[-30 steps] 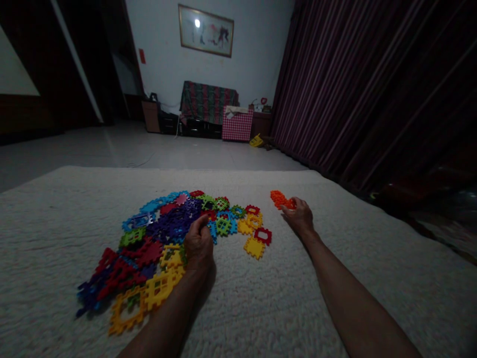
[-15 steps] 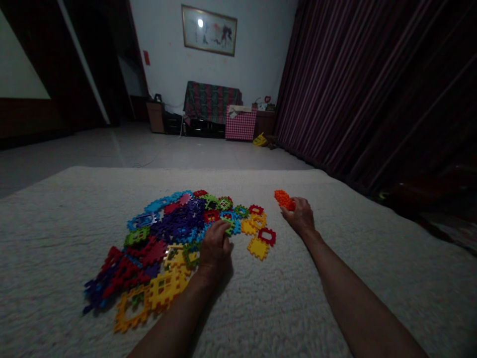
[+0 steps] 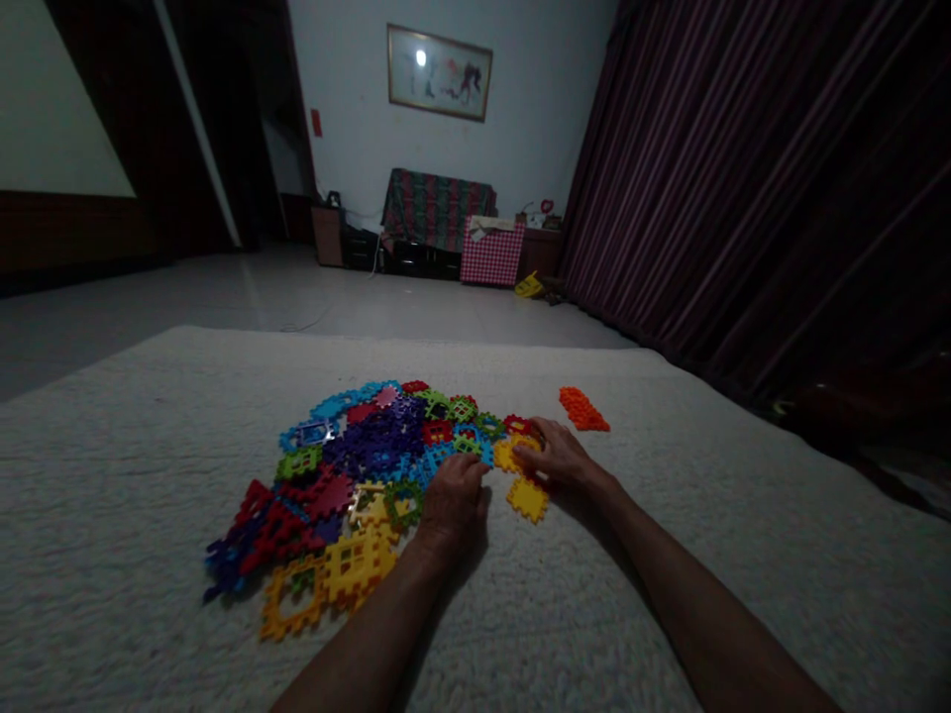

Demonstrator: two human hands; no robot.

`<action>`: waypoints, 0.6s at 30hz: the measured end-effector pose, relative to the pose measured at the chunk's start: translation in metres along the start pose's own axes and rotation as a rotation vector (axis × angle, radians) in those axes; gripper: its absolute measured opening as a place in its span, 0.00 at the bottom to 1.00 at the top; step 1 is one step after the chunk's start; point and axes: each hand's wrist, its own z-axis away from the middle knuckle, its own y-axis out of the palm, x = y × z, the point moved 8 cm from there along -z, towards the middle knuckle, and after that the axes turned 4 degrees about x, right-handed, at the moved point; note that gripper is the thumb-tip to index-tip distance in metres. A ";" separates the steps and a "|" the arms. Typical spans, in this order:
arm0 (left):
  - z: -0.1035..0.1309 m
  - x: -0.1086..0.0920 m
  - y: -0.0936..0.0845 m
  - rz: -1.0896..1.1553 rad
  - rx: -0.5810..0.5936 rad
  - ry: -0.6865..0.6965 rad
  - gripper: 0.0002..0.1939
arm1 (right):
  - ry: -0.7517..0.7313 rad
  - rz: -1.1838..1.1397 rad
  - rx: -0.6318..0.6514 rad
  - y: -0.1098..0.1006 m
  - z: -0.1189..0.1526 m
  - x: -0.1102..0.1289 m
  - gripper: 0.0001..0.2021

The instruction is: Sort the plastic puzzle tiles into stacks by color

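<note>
Interlocking plastic tiles with notched edges lie in a loose pile, with dark purple tiles [image 3: 378,441] in the middle. My left hand [image 3: 452,500] rests at the pile's right side, fingers curled together beside blue and green tiles [image 3: 468,446]; what they hold, if anything, is hidden. Over the pile's right end, my right hand [image 3: 563,456] has thumb and fingers apart, touching a yellow tile [image 3: 509,454]. Just below lies a solid yellow square tile [image 3: 527,500]. A row of orange tiles [image 3: 583,409] lies apart, beyond my right hand.
Everything lies on a pale quilted cover [image 3: 624,594]. Red tiles [image 3: 286,535] and a yellow frame tile [image 3: 293,599] are at the near left of the pile. Past the far edge are tiled floor, a covered cabinet [image 3: 438,213] and a purple curtain [image 3: 705,178].
My right hand has let go of the orange tiles and moved left to the yellow tiles. My left hand stays by the pile. The whole view has shifted slightly.
</note>
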 end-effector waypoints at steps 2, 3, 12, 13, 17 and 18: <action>0.000 -0.001 0.001 -0.009 0.007 -0.002 0.14 | -0.009 -0.019 0.017 0.006 0.001 0.007 0.34; 0.000 -0.001 0.001 -0.017 0.001 -0.008 0.14 | -0.016 -0.027 0.020 0.009 0.002 0.010 0.35; 0.000 -0.007 -0.001 -0.081 0.014 -0.014 0.08 | -0.179 -0.235 0.003 0.012 0.010 0.047 0.31; 0.000 -0.007 -0.001 -0.095 0.019 -0.021 0.09 | -0.191 -0.260 0.003 0.011 0.010 0.049 0.31; 0.000 -0.010 -0.001 -0.136 0.060 -0.021 0.08 | -0.254 -0.424 0.002 0.007 0.009 0.053 0.28; 0.000 -0.011 -0.001 -0.141 0.071 -0.016 0.08 | -0.266 -0.476 -0.001 0.006 0.009 0.054 0.27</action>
